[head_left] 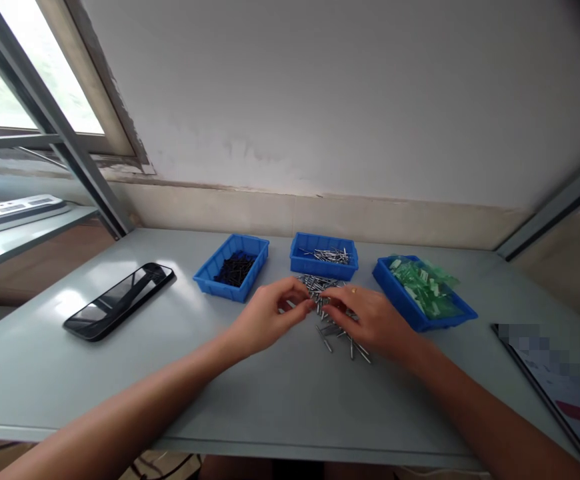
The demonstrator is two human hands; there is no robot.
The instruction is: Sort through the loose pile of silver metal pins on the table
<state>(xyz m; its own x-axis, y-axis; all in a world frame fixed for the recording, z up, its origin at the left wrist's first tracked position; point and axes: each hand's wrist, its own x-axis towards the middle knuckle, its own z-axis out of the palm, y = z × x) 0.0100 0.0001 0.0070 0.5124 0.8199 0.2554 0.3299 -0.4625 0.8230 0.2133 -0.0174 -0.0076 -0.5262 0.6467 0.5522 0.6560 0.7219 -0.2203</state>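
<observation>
A loose pile of silver metal pins (327,337) lies on the grey table in front of the middle blue bin. My left hand (275,310) is at the pile's left edge, thumb and fingertips curled close together; whether a pin is between them is too small to tell. On the right side of the pile, my right hand (365,317) reaches over the pins, with thumb and index finger apart near them. Part of the pile is hidden under this hand. The middle blue bin (324,269) behind the hands holds more silver pins.
A blue bin (220,289) of black screws stands at the left. Another blue bin (400,300) with green plastic packets is at the right. A black phone-like device (120,301) lies far left, a tablet (555,393) far right. The wall closes off the table's back.
</observation>
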